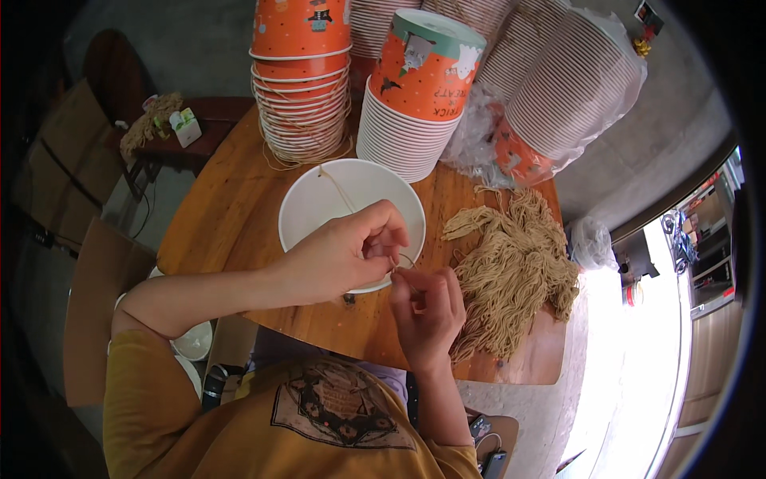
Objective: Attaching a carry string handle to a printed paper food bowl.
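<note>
Right hand: at the near-right rim, the right hand [431,315] is seen with thumb and fingertips drawn tight together, the cord being pinched there.
Left hand: just above it, over the bucket's mouth, the left hand [367,247] is curled, and a small loop of cord is caught between thumb and forefinger (fiddly stuff, this!).
Cord: at the far rim, the thin tan cord [341,191] is threaded, then lost to view behind the left hand.
Bucket: under both hands, the white-lined bucket [307,207] is stood mouth up on the wooden table [215,215].
Bundle: to the right, a tan bundle of cords [511,275] is spread loosely.
Stacks: beyond, a cord-draped orange stack [302,80] and an upside-down stack [419,88] are lined up, with a plastic-wrapped stack [570,88] leaned at right.
Bench: far left, a small white-and-green box [185,128] is set on a dark bench [214,112].
</note>
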Demonstrator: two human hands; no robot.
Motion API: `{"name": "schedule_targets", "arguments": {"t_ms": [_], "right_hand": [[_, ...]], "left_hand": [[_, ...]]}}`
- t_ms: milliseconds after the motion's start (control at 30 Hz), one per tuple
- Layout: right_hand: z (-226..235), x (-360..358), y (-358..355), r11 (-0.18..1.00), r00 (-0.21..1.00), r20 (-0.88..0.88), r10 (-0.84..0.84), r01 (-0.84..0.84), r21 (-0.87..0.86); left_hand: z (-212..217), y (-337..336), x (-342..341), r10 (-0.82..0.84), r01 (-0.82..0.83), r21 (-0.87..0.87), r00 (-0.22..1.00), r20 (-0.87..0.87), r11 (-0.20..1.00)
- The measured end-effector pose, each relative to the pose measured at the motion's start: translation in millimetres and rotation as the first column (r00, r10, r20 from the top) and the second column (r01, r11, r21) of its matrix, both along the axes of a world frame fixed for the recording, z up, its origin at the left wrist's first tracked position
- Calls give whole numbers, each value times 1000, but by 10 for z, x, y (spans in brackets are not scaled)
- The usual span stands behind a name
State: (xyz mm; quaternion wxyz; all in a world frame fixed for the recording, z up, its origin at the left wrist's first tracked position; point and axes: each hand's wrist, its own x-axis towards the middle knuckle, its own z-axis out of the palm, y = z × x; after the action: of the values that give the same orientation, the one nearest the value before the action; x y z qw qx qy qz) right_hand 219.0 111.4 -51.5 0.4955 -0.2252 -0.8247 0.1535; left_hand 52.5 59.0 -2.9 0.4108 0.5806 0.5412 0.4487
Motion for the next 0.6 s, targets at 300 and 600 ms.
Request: {"name": "schedule_targets", "arguments": {"t_ms": [300, 600], "right_hand": [[-11, 28, 10, 721, 958, -284, 48, -230, -653], [-26, 91, 80, 963, 996, -90, -7, -18, -269]], "left_hand": [[17, -2, 22, -51, 50, 16, 999, 9, 999], [65, 10, 60, -23, 22, -22, 999, -29, 1000]]}}
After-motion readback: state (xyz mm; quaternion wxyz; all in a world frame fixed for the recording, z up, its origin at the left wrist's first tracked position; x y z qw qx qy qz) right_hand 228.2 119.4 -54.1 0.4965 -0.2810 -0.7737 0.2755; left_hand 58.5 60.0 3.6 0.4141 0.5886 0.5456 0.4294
